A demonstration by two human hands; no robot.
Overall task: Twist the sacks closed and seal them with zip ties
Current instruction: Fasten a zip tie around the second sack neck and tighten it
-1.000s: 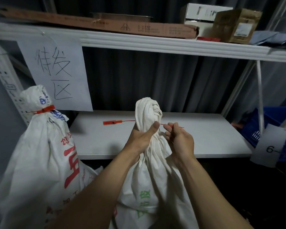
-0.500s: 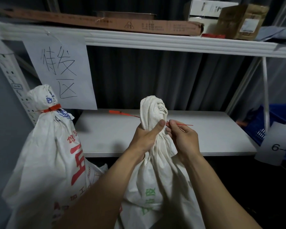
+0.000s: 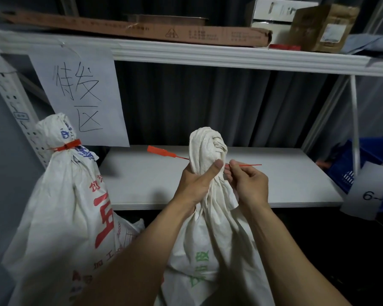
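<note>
A white sack with green print stands in front of me, its neck twisted into a knob. My left hand grips that twisted neck, thumb pressed on the front. A red zip tie passes behind the neck; its flat head sticks out left and its thin tail points right. My right hand pinches the tail beside the neck. To the left stands a second white sack with red print, its neck closed by a red zip tie.
A white lower shelf lies behind the sacks. The upper shelf holds cardboard boxes. A handwritten paper sign hangs at left. At right are a blue crate and a paper tag marked 6.
The zip tie's head has tilted up on the left side, and both hands with the sack's neck have stayed close together while the view shifted slightly.
</note>
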